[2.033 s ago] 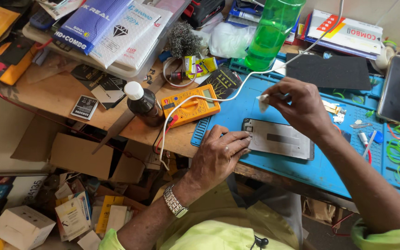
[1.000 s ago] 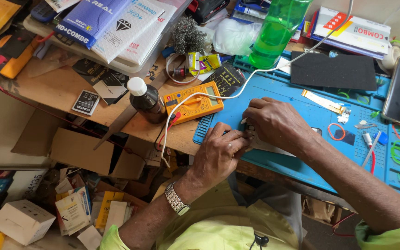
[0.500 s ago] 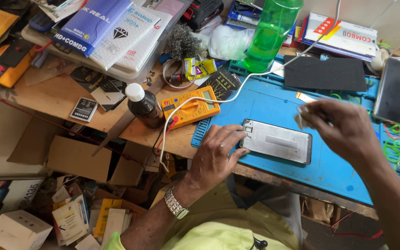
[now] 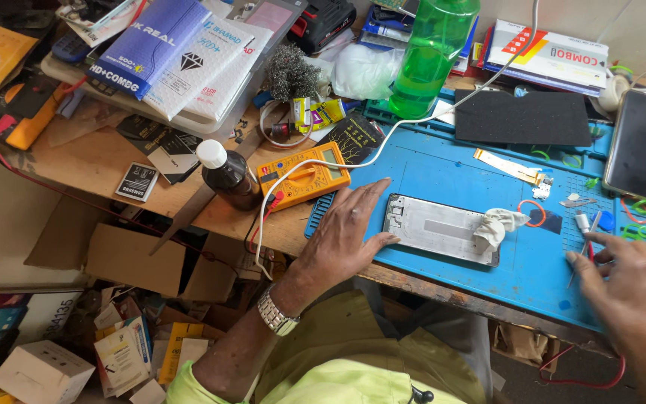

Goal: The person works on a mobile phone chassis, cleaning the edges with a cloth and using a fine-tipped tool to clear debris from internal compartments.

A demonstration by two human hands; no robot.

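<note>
The left hand (image 4: 348, 234) is lying flat and released on the blue work mat (image 4: 443, 168), with the fingers spread. Its fingertips are touching the left short edge of the phone frame (image 4: 435, 228), a grey metal plate that is lying flat on the mat, near the front edge of the counter (image 4: 99, 161). A silver wristwatch (image 4: 276, 313) is sitting on the left wrist.

A small white crumpled cloth (image 4: 499, 224) is resting on the right end of the phone frame and is hanging a little over its edge. No hand is holding it.

The right hand (image 4: 633, 295) is at the right side of the mat, well apart from the frame. Its fingers are loose and not clenched, and they are reaching toward some thin tools (image 4: 583, 247) lying there; I cannot tell whether they are already touching one.

Behind the left hand, a yellow multimeter (image 4: 304, 178) is lying on the counter, just beside the mat, and a dark bottle with a white cap (image 4: 224, 173) is standing next to it. A green plastic bottle (image 4: 434, 52) is standing at the back, and a black phone (image 4: 639, 146) is lying at the far right.
</note>
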